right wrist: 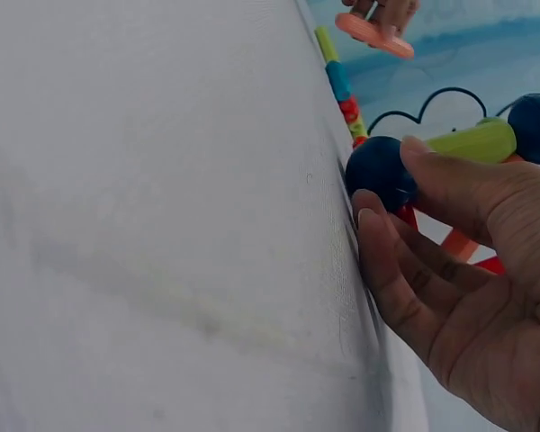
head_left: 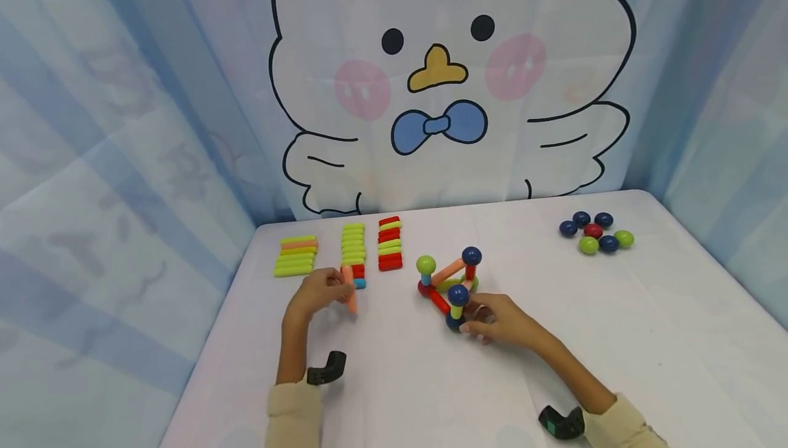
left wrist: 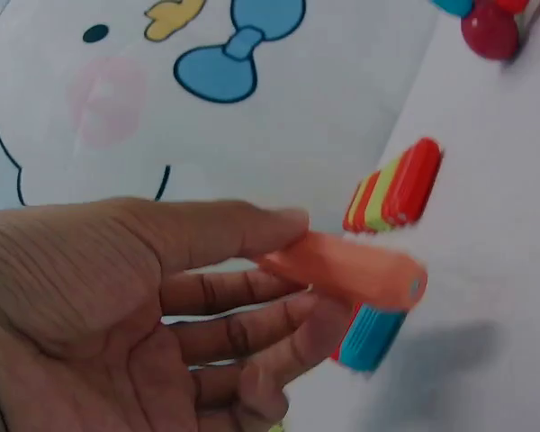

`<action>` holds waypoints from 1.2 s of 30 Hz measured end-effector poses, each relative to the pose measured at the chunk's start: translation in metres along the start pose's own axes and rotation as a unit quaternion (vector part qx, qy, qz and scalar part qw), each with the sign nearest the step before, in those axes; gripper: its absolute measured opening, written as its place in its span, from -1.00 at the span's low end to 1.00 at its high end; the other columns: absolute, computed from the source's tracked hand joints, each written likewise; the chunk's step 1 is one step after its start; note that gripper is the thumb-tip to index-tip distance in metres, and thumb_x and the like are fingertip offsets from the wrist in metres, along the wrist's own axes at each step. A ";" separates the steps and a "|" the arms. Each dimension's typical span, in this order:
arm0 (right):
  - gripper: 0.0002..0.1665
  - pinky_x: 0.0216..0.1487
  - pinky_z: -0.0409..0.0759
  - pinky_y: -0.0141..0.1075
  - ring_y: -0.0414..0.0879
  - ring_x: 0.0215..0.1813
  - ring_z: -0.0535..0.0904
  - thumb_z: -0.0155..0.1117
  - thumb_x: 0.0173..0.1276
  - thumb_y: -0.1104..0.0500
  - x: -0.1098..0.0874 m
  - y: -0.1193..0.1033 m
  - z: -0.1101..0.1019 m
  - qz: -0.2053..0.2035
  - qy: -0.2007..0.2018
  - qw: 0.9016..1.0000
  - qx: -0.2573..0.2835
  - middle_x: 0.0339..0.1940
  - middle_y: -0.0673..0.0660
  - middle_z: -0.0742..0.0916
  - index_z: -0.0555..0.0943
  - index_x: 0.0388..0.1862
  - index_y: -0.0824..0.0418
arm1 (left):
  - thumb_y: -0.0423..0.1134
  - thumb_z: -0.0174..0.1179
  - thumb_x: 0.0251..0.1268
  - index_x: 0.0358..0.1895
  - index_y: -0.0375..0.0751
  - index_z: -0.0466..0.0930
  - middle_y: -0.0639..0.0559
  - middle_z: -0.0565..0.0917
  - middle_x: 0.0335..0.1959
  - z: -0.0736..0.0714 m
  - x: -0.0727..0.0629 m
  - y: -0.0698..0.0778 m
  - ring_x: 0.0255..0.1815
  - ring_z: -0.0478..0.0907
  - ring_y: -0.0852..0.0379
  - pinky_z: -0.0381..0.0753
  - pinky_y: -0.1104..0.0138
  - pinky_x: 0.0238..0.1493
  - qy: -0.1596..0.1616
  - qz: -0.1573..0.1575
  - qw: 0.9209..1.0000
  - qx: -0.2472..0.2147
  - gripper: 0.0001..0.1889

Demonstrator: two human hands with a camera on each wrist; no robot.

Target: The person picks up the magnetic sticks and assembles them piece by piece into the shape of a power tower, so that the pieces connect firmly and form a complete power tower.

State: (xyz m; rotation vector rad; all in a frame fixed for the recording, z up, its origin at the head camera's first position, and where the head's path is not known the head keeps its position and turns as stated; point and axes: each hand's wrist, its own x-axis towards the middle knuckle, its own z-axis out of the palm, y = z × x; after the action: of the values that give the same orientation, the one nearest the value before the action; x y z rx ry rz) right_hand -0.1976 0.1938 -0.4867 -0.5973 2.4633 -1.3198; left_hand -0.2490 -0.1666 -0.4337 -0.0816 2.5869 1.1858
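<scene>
My left hand [head_left: 320, 292] pinches an orange rod [left wrist: 360, 270] between thumb and fingers, held over the table just in front of the middle row of rods. To its right stands a ball-and-rod structure [head_left: 440, 301] of magnetic-looking pieces. Its base joins balls with red, orange and green rods, and three short uprights carry a green ball [head_left: 426, 265], a rear blue ball [head_left: 471, 256] and a front blue ball [head_left: 458, 295]. With thumb and fingertips, my right hand [head_left: 507, 321] holds the dark blue bottom ball [right wrist: 380, 174] at the near corner. My fingers partly hide that corner.
Left of the structure lie a row of long yellow-green rods [head_left: 294, 262], a middle row of short rods [head_left: 353, 243] and a red-and-green row [head_left: 390, 246]. Loose balls [head_left: 593, 230] cluster at the back right. A printed curtain [head_left: 443, 174] stands behind the white table [head_left: 615, 338].
</scene>
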 end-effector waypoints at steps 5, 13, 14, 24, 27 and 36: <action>-0.56 -0.38 0.68 -0.34 -0.08 -0.23 0.64 0.36 0.31 0.06 0.000 -0.001 0.001 -0.004 -0.012 1.000 0.014 -0.13 0.18 0.69 0.55 0.08 0.24 | -0.10 0.28 0.30 -0.02 -0.25 0.56 -0.05 0.76 -0.23 0.029 0.005 0.019 -0.16 0.69 0.04 0.63 0.29 -0.09 -0.096 0.074 0.988 -0.094 -0.67; -0.57 -0.38 0.68 -0.34 -0.10 -0.25 0.64 0.34 0.33 0.05 0.001 -0.001 0.005 -0.009 -0.015 1.000 0.016 -0.14 0.18 0.70 0.56 0.09 0.23 | -0.15 0.28 0.31 0.04 -0.30 0.55 -0.13 0.75 -0.12 0.068 0.009 0.031 -0.11 0.70 0.06 0.65 0.25 0.05 -0.149 0.130 0.962 -0.186 -0.64; -0.57 -0.38 0.68 -0.34 -0.09 -0.25 0.64 0.34 0.33 0.05 0.001 -0.001 0.005 -0.008 -0.014 1.000 0.015 -0.14 0.18 0.70 0.56 0.09 0.23 | -0.16 0.28 0.31 0.04 -0.30 0.55 -0.13 0.74 -0.11 0.071 0.009 0.032 -0.11 0.69 0.07 0.65 0.25 0.06 -0.147 0.131 0.962 -0.191 -0.65; -0.58 -0.40 0.67 -0.35 -0.08 -0.27 0.64 0.33 0.34 0.05 0.001 -0.001 0.005 0.000 -0.008 1.000 0.011 -0.18 0.16 0.70 0.56 0.08 0.24 | -0.10 0.30 0.29 0.10 -0.24 0.58 -0.08 0.71 -0.08 0.095 0.007 0.045 -0.06 0.59 0.13 0.62 0.28 0.04 -0.152 0.137 0.965 -0.163 -0.60; -0.58 -0.40 0.67 -0.35 -0.08 -0.28 0.64 0.32 0.35 0.05 0.001 -0.001 0.005 -0.002 -0.010 1.000 0.011 -0.19 0.15 0.70 0.56 0.09 0.24 | -0.06 0.30 0.28 0.10 -0.20 0.59 -0.06 0.70 -0.07 0.099 0.006 0.045 -0.03 0.57 0.11 0.62 0.26 0.04 -0.139 0.139 0.968 -0.156 -0.59; -0.60 -0.40 0.66 -0.35 -0.10 -0.28 0.63 0.31 0.36 0.06 0.001 -0.003 0.005 -0.008 -0.013 1.000 0.007 -0.19 0.15 0.70 0.55 0.08 0.24 | 0.00 0.30 0.26 0.06 -0.22 0.62 -0.07 0.75 -0.12 0.107 0.004 0.047 -0.10 0.66 0.08 0.67 0.26 -0.02 -0.079 0.163 0.975 -0.131 -0.57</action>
State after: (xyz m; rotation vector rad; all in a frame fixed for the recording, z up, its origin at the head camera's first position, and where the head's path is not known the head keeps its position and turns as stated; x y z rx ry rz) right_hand -0.1959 0.1879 -0.4875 -0.6280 2.4311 -1.3249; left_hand -0.2351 -0.0549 -0.4665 0.3826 2.3496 1.5739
